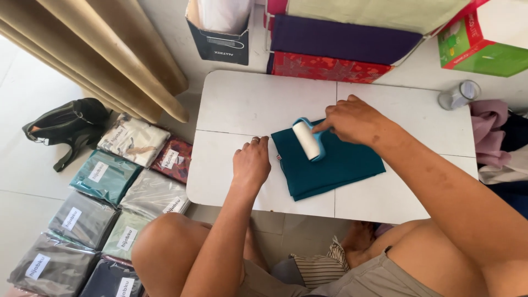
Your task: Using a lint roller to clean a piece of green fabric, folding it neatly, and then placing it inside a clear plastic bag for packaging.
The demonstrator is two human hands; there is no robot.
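Lint-rolling in hand: right hand (352, 120) closed in a grip on the roller (308, 139) atop the teal cloth (330, 162) mid-surface (242, 104), left hand (251, 163) flat, holding nothing, steadying the cloth's left edge; next stroke needs cloth pinned.

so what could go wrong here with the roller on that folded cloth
The left hand pins only the left edge of the teal cloth, so the lint roller in the right hand may drag and bunch the folds on the far side. The cloth's lower corner lies near the edge of the white table and might slide off.
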